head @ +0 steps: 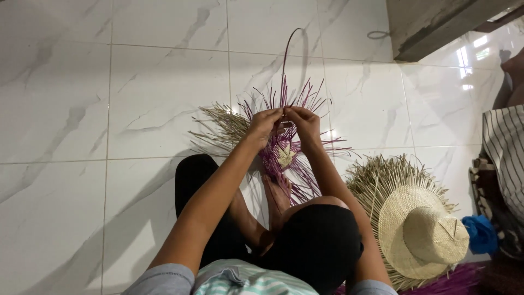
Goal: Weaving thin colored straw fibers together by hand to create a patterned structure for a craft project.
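A partly woven purple straw piece [284, 155] with a pale star pattern at its middle lies on the white tiled floor, loose purple and pale strands fanning out around it. My left hand [264, 123] and my right hand [304, 121] meet at its far edge, both pinching purple strands. One long purple strand [285, 52] arcs upward from between my fingers. My bare foot [277, 194] rests on the near edge of the piece.
A pale straw hat [417, 229] with unfinished fringed brim sits on the floor at right. Beside it lie a blue cloth [481, 234], a striped fabric [505, 153] and purple strands [453, 281]. A grey wall base [431, 27] stands at top right.
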